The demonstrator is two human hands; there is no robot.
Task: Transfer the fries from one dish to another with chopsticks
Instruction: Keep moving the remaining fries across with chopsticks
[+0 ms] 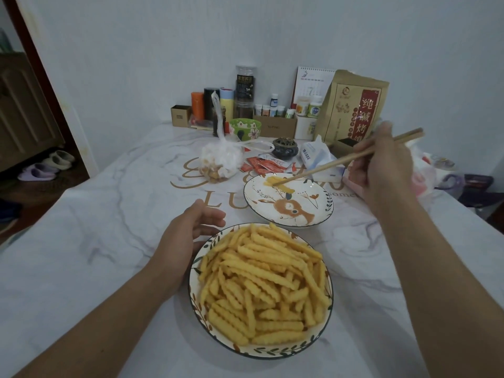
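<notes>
A near dish (289, 351) with a leaf-patterned rim is heaped with crinkle-cut fries (264, 282). Behind it to the right stands a second dish (321, 211) painted with a rabbit, with two or three fries (275, 182) on its far side. My right hand (381, 165) grips a pair of wooden chopsticks (351, 158); their tips touch those fries over the far dish. My left hand (191, 227) rests on the table against the near dish's left rim, fingers loosely curved.
The table has a white marbled cover (109, 241). Behind the dishes lie a tied plastic bag of snacks (221, 162), red sauce packets (267, 165), a tissue pack (316, 156), a dark incense burner (285, 148), a green bowl (245, 129), bottles and a brown paper bag (351, 107).
</notes>
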